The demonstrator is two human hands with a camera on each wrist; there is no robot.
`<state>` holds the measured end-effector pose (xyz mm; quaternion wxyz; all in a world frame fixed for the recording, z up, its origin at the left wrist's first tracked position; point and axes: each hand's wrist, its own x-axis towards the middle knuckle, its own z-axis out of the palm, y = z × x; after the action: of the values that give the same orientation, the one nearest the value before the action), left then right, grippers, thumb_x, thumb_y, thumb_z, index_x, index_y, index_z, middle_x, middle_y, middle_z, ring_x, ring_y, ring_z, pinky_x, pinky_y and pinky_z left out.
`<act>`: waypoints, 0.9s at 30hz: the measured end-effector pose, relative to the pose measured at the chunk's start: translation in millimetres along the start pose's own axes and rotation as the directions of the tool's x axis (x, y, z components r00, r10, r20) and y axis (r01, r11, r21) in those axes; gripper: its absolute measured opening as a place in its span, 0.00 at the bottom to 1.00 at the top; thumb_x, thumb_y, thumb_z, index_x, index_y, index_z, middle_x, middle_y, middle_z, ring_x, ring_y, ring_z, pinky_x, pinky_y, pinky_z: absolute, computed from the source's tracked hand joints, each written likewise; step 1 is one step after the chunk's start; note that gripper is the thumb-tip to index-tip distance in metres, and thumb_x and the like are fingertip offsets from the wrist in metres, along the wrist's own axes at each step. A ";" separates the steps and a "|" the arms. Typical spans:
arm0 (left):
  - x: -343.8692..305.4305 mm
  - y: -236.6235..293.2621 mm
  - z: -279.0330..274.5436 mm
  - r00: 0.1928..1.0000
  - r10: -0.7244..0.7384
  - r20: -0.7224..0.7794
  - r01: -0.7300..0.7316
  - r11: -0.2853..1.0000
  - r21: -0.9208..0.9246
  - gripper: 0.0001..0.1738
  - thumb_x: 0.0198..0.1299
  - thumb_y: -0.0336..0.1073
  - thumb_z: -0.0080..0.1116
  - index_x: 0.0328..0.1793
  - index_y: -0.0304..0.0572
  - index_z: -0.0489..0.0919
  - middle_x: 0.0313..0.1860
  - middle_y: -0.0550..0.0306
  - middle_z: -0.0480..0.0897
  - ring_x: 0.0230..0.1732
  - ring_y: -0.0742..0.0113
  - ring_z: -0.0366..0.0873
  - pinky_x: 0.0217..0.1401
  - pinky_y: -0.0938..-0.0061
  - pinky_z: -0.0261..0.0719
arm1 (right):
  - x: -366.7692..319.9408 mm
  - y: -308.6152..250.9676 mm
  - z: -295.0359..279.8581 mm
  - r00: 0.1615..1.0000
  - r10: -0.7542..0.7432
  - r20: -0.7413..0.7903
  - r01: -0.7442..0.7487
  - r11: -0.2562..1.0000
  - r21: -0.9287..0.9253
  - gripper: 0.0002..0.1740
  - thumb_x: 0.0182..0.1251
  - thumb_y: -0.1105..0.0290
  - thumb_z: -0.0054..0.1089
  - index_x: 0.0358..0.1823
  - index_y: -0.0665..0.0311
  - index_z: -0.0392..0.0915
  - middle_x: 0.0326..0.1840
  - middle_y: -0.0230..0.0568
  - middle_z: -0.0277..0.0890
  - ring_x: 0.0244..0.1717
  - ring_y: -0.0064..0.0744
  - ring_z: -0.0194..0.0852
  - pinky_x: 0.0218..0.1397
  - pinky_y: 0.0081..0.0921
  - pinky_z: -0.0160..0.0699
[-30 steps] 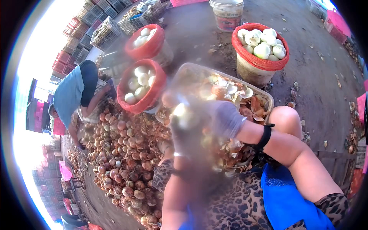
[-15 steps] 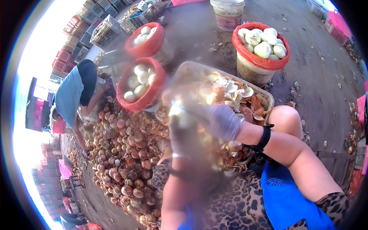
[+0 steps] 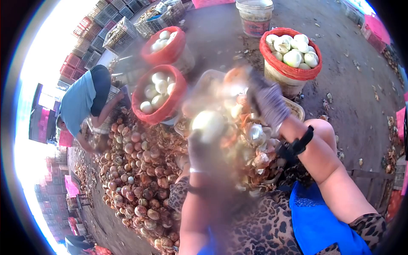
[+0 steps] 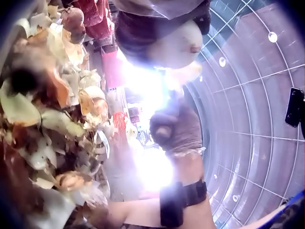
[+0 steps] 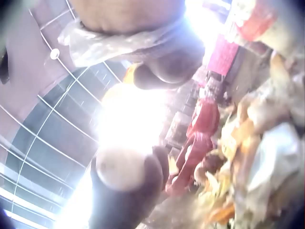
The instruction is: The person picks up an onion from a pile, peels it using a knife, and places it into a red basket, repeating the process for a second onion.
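Note:
My gloved left hand [image 3: 199,153] grips a peeled white onion [image 3: 209,124] over the tub's near-left side; the left wrist view shows the onion [image 4: 176,45] with its brownish root end. My right hand [image 3: 271,102], in a greyish glove, is raised over the tub's right part, apart from the onion. Its fingers are curled, and a blurred orange-brown onion skin [image 3: 236,77] shows at the fingertips. In the left wrist view the curled right hand [image 4: 175,125] appears beyond the onion. Below both hands lies a clear plastic tub [image 3: 212,74] of onion skins [image 3: 259,140].
Unpeeled onions [image 3: 140,170] are heaped on the ground to the left. Red-netted buckets [image 3: 159,93] of peeled onions stand ahead, another bucket [image 3: 289,78] at right. A white bucket [image 3: 255,17] is farther back. A person in blue [image 3: 80,100] bends beside the heap.
My right hand has moved away from the onion, up and to the right, with onion skin at its fingertips. The left hand keeps its hold, and more of the white onion shows.

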<state>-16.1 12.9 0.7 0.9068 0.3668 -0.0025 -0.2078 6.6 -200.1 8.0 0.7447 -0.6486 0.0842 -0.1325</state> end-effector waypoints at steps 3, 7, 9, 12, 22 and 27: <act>-11.9 8.8 14.2 0.992 -0.025 -0.120 0.040 0.991 0.124 0.40 0.50 0.56 0.57 0.64 0.35 0.66 0.57 0.48 0.73 0.59 0.50 0.71 0.65 0.52 0.69 | 11.7 -12.3 -13.0 0.997 -0.082 -0.011 0.081 0.994 -0.080 0.14 0.72 0.58 0.49 0.34 0.59 0.72 0.21 0.32 0.74 0.14 0.23 0.67 0.15 0.19 0.65; -8.0 11.4 7.2 0.999 -0.007 -0.035 0.009 0.999 0.051 0.35 0.54 0.55 0.56 0.62 0.37 0.68 0.53 0.50 0.75 0.54 0.54 0.74 0.58 0.55 0.76 | -5.1 3.1 -5.5 0.900 0.290 0.326 0.262 0.238 -0.935 0.27 0.68 0.58 0.47 0.68 0.53 0.61 0.46 0.63 0.75 0.49 0.57 0.75 0.48 0.43 0.76; -4.1 12.2 10.6 0.986 0.061 -0.156 -0.048 0.995 0.083 0.33 0.58 0.54 0.54 0.62 0.39 0.68 0.53 0.49 0.74 0.53 0.55 0.74 0.55 0.56 0.78 | -18.7 13.7 -0.5 0.897 0.255 0.362 0.298 0.257 -0.919 0.29 0.65 0.57 0.49 0.68 0.55 0.62 0.41 0.60 0.78 0.41 0.56 0.79 0.44 0.46 0.77; 1.4 17.9 1.3 0.955 0.231 -0.185 -0.185 0.954 0.236 0.32 0.62 0.55 0.49 0.64 0.39 0.67 0.57 0.45 0.72 0.57 0.53 0.71 0.59 0.58 0.76 | -21.8 0.3 0.7 0.888 0.262 0.377 0.283 0.333 -0.900 0.30 0.63 0.60 0.50 0.68 0.55 0.62 0.38 0.59 0.79 0.39 0.56 0.79 0.44 0.46 0.77; -33.7 111.2 -105.4 0.874 0.484 -0.040 -0.467 0.814 -0.344 0.24 0.65 0.47 0.49 0.52 0.30 0.75 0.55 0.38 0.77 0.59 0.44 0.73 0.66 0.54 0.72 | -25.6 13.9 -14.3 0.916 -0.032 0.400 0.382 0.371 -0.846 0.28 0.61 0.64 0.52 0.66 0.55 0.67 0.43 0.63 0.77 0.40 0.53 0.80 0.47 0.41 0.77; -243.8 162.9 -210.4 0.653 0.650 -0.389 -0.683 0.727 0.069 0.19 0.67 0.43 0.46 0.51 0.34 0.79 0.52 0.44 0.81 0.54 0.48 0.78 0.61 0.55 0.75 | -44.7 15.2 20.1 0.919 0.080 0.386 0.276 0.567 -0.776 0.27 0.61 0.76 0.50 0.65 0.57 0.70 0.44 0.47 0.82 0.41 0.24 0.77 0.48 0.24 0.75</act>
<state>-144.8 350.0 -8.5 0.9156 0.3352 0.0505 0.2161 -28.6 -165.6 -6.2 0.3525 -0.9346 -0.0464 0.0074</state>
